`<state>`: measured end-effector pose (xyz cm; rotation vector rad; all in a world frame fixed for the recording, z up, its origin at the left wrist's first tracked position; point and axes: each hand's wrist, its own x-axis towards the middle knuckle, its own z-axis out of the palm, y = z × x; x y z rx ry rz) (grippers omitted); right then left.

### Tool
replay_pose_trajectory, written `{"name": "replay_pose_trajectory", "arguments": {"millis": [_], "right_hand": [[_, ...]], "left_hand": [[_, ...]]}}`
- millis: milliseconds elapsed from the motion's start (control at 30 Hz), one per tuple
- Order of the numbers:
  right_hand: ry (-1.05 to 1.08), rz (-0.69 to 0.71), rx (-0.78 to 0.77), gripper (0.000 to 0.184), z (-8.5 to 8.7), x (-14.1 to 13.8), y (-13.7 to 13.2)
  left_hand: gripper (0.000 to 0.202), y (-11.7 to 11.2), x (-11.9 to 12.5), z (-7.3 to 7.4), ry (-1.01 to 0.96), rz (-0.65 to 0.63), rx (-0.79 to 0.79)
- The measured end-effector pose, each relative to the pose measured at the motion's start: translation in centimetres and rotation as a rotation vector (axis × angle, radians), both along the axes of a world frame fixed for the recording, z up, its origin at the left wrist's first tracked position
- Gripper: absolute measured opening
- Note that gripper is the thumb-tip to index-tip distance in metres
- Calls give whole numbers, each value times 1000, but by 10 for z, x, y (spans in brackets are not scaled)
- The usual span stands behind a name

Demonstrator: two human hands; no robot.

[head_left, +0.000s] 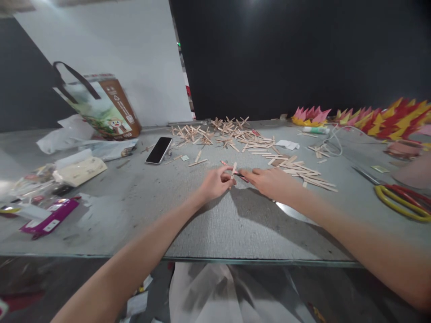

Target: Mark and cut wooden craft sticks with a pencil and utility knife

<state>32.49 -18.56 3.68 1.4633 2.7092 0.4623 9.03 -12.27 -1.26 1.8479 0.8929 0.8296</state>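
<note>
Both my hands meet over the middle of the grey table [141,211]. My left hand [216,182] pinches a short wooden craft stick [233,170], held nearly upright between thumb and fingers. My right hand [269,180] is closed around a thin dark-tipped tool [240,174] whose tip touches that stick. Loose wooden sticks [305,172] lie just right of my right hand. Behind the hands lie several sticks glued into crosses [222,130].
A black phone [159,150] lies left of the sticks. A printed paper bag [104,105] stands at the back left, with packets and a purple box [50,217] near the left edge. Yellow-and-red scissors [404,199] lie at the right; folded paper crowns [380,116] line the back right.
</note>
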Motion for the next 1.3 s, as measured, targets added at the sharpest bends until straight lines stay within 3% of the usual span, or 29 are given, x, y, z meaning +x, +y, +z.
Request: {"name": "replay_pose_trajectory", "arguments": {"millis": [133,333,667,833,1033,1133,1300], "right_hand": [[-58,22,22,46,7,-3,-2],[33,23,-43,45,14,-8,3],[673,-12,-570,34,19,7,27],[959,-190,-962,47,16,14,27],[1118,-254,-1115,54,9,18,27],[1053,-213,-1017,55,5,17,28],[613,13,-338,43,2,12,22]], "left_hand": [[46,-3,4,-2,31,44,44],[44,-4,5,-2,24,52,28],[47,-5,2,1,41,49,48],[48,-5,2,2,29,28,27],[47,-6,2,4,-3,32,6],[48,-6,2,6,-48,21,-34],[46,-8,2,9,-23,34,-22]]}}
